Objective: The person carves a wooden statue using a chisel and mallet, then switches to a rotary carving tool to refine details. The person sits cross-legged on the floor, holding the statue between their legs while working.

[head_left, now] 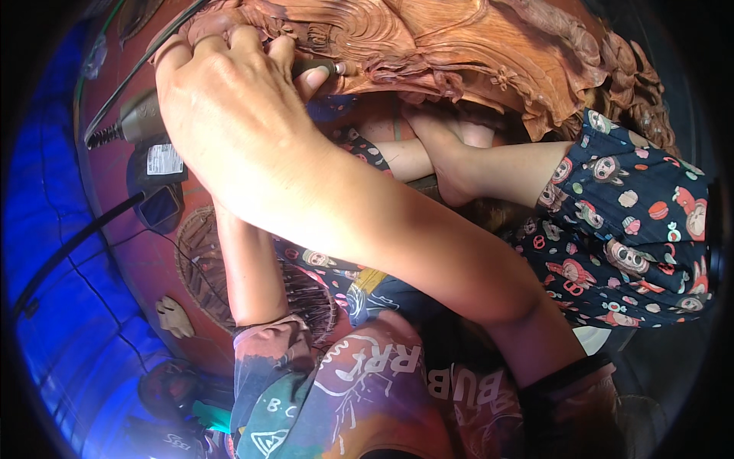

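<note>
My right forearm crosses from the lower right, and my right hand [229, 99] lies over a grey-green corded power tool, closed round it with the fingers curled against the wood's near edge. The tool's body [143, 116] sticks out to the left of the hand. Its dark nose [330, 67] and a short metal tip show on the right, close to a reddish-brown wood carving [428, 38] with flowing relief. A thumb presses by the nose; I cannot tell whose hand it belongs to. My left forearm [252, 268] rises underneath, its hand hidden behind the right one.
A round woven basket [183, 252] with many thin carving tools [306, 294] sits below the arms. A phone-like dark device [159, 210] lies left of it. Bare feet [447, 157] and patterned trousers [619, 229] fill the right. Blue sheeting [46, 268] and black cables [84, 229] run along the left.
</note>
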Demonstrator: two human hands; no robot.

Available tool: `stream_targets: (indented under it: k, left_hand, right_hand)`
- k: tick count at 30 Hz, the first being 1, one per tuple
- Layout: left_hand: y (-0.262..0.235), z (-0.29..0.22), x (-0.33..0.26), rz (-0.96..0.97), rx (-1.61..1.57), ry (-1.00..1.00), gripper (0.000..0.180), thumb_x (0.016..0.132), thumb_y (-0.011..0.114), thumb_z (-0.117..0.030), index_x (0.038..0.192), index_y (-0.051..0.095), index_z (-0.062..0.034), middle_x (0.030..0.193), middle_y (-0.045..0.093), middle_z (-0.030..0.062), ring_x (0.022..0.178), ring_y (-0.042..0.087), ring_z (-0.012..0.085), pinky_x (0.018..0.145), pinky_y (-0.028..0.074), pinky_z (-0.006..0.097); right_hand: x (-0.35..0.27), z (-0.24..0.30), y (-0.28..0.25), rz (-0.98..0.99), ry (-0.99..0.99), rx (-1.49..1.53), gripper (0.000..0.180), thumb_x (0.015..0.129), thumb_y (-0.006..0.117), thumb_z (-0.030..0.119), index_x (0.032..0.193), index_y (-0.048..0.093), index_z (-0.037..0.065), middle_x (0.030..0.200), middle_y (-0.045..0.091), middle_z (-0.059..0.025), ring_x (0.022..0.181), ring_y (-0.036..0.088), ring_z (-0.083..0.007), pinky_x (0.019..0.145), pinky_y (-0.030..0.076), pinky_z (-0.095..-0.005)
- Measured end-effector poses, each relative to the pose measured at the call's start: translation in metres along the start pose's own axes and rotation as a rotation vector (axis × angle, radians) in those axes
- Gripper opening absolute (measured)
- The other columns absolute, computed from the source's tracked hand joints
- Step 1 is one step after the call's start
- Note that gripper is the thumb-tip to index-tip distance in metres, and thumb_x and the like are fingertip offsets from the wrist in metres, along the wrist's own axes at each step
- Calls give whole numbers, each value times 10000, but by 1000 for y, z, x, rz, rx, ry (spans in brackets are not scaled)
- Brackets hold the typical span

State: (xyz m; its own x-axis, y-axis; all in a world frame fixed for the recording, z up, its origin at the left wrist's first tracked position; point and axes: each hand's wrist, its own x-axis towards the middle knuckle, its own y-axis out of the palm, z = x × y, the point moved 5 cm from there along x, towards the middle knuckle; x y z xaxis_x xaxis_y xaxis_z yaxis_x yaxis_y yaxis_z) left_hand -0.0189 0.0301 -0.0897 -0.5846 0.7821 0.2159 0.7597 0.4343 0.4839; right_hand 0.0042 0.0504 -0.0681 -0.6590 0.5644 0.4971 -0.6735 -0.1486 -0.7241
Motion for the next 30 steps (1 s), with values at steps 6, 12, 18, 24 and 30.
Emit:
stream_targets:
  k: [6,12,18,24,30]
  left_hand:
    - [8,2,8,38,-43,-29,104,854,620,-120,894,548,-58,833,592,107,766,589,244,709,521,348]
    - [4,-2,5,9,-46,-44,163,869,603,-152,955,512,-49,879,574,107,791,586,244,723,527,358]
    - [-5,7,-6,-113,-76,-78,274,878,590,-196,1055,461,-31,961,552,103,858,574,245,769,520,378]
    - [-19,15,-45,-372,-240,-254,387,887,577,-239,1154,411,-13,1043,530,99,925,563,247,815,513,398]
    - [-12,13,-70,-245,909,21,523,731,737,-126,1161,466,-7,953,572,72,837,592,219,730,510,325]
  right_hand:
    - [1,1,17,63,153,-39,215,718,598,52,908,547,-34,824,625,-179,819,581,-290,686,420,-405]
    - [4,5,0,173,44,-4,217,726,596,69,919,552,-20,829,628,-179,808,583,-290,674,415,-417]
    - [-4,1,1,140,-73,-37,149,755,562,96,864,568,-6,824,617,-169,820,579,-287,694,405,-434]
    - [-29,11,-11,187,-88,244,149,757,551,142,849,586,31,830,585,-131,897,542,-285,802,376,-452]
    - [-71,14,-27,210,-232,443,140,729,556,188,801,590,73,845,557,-87,922,510,-272,854,354,-462]
